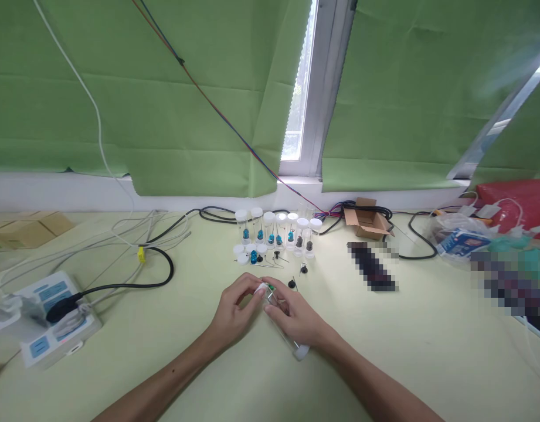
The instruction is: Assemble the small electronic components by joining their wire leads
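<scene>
A clear tube (288,339) lies slantwise between my hands, its lower white end (301,352) pointing toward me. My left hand (235,305) pinches the white cap (261,288) at the upper end. My right hand (298,313) is closed around the tube's body. Inside the tube are a thin metal rod and a small green part (271,287), both partly hidden by my fingers. Just beyond my hands lie small black parts with metal pins (291,283), a blue part (253,257) and loose white caps (241,257).
Behind the loose parts stand several upright capped tubes (291,231) holding blue or dark parts. An open cardboard box (366,221) sits at the back right. Left are a power strip (61,319) and tangled cables (159,285). Bags and a blue-white packet (465,241) lie far right.
</scene>
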`<action>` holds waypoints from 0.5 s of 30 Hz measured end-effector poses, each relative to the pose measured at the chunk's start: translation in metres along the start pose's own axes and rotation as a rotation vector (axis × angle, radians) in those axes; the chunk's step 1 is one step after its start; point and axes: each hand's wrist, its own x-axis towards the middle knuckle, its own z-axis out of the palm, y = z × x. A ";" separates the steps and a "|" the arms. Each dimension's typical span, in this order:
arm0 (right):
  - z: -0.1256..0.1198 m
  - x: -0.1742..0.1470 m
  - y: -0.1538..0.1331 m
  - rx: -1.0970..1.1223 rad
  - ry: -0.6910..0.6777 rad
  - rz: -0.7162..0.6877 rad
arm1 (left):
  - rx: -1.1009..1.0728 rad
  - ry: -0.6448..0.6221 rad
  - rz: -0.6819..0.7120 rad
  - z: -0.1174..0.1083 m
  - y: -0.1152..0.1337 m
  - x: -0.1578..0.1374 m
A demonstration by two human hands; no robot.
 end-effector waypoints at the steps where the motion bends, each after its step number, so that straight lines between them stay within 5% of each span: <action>1: 0.000 0.000 0.001 0.015 0.002 0.001 | -0.001 -0.002 -0.001 0.000 0.000 0.000; 15: 0.002 0.006 0.006 0.375 0.030 0.159 | -0.090 0.007 -0.119 0.008 0.000 0.000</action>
